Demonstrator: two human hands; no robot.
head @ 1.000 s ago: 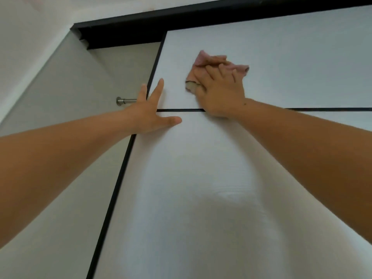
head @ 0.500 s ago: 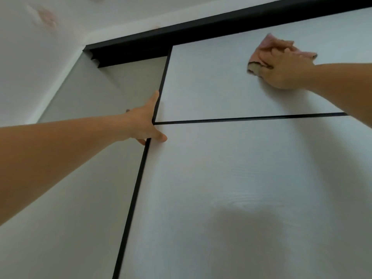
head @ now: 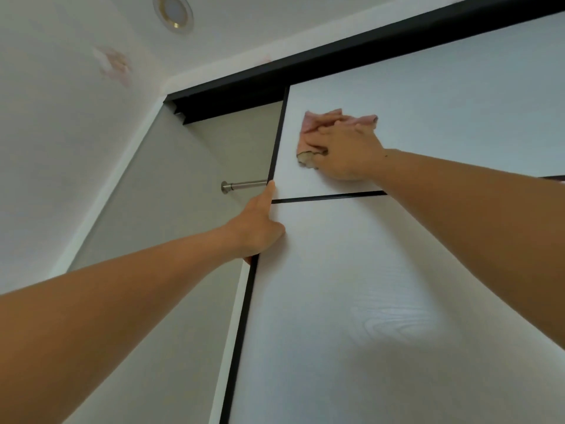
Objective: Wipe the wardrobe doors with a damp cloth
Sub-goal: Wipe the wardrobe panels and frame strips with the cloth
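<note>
The white wardrobe door (head: pixel 336 316) fills the right of the head view, split by a thin black line into an upper panel (head: pixel 458 117) and a lower one. A crumpled pink cloth (head: pixel 309 125) lies against the upper panel near its left edge. My right hand (head: pixel 348 151) presses it flat to the panel, fingers spread over it. My left hand (head: pixel 260 228) grips the door's black left edge just below the dividing line, thumb on the front face and forefinger pointing up along the edge.
Left of the door the wardrobe stands open, showing a grey inner wall and a metal hanging rod (head: pixel 244 185). A black top track (head: pixel 336 53) runs above the door. A round ceiling light (head: pixel 174 10) sits overhead.
My right hand slid the cloth right along the upper panel, then back left to near the door's edge. My left hand went from flat on the door to gripping its edge.
</note>
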